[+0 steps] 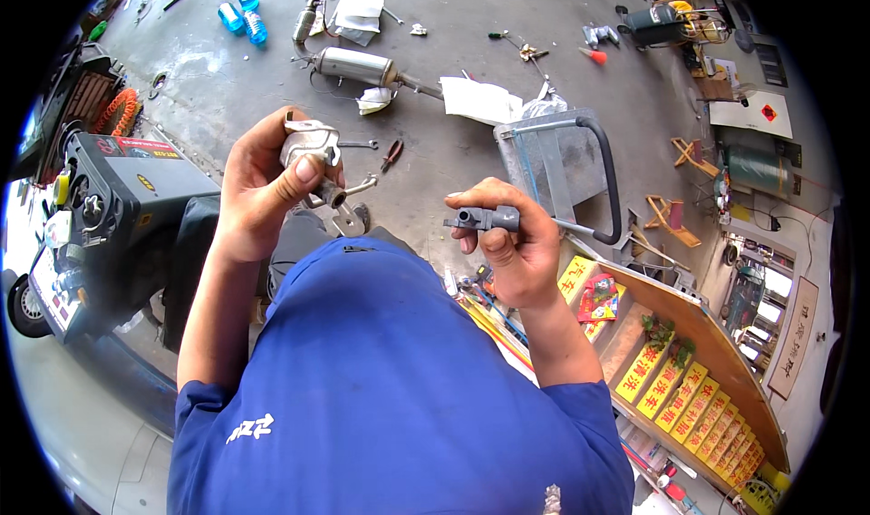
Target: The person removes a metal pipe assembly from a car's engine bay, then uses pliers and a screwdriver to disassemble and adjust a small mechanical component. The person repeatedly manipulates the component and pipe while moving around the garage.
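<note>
My left hand [252, 193] is closed around a silvery metal part [311, 141] with a flange on top and a short tube end low down; its exact kind is unclear. Opposite it, my right hand [524, 257] pinches a small dark grey plastic part [487, 219] with a round port on its side, resembling a car sensor. The two parts are held apart at about chest height. On the floor past my left hand lie pliers [392, 155] with red and black handles and a wrench [359, 144]. My fingers partly hide both held parts.
A metal cart [553, 166] with a black handle stands ahead of my right hand. Beyond lies an exhaust muffler [356, 65] near white sheets [480, 101] and blue bottles [256, 28]. A dark machine [136, 180] is at left; stairs with yellow risers [666, 388] are at right.
</note>
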`<state>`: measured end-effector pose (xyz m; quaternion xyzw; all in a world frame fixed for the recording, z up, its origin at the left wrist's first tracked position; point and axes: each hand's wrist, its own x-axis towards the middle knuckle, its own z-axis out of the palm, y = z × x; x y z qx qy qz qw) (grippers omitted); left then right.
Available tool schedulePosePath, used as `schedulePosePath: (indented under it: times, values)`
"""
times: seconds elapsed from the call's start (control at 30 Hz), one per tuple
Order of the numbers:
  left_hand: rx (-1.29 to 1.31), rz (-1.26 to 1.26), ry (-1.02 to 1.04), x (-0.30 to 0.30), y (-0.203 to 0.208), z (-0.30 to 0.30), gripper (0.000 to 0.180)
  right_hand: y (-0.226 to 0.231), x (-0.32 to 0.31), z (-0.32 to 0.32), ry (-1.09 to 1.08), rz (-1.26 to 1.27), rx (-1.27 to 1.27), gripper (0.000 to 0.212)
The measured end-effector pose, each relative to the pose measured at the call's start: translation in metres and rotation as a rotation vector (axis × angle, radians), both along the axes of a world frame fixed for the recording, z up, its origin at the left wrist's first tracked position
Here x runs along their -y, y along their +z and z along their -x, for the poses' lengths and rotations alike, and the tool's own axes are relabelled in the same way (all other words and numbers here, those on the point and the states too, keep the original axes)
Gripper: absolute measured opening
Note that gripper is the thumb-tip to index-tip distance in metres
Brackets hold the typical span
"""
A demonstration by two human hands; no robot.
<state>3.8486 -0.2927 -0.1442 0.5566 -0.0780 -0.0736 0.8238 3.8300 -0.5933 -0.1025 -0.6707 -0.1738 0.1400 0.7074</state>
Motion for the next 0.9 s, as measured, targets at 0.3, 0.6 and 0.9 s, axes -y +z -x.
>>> schedulePosePath:
  times: [0.3,0.6,0.9]
  values:
    - [-0.013,0.138,0.12,-0.001,-0.021,0.003,0.042,-0.015,-0.013,0.009,-0.03,-0.087,-0.102,0.067]
    - [0.027,0.261,0.17,-0.007,-0.035,0.007,0.033,-0.024,-0.021,0.007,0.034,-0.155,-0.16,0.059]
    - [-0.15,0.389,0.427,-0.039,-0.026,0.011,0.043,-0.038,-0.051,-0.011,0.088,-0.19,-0.136,0.053]
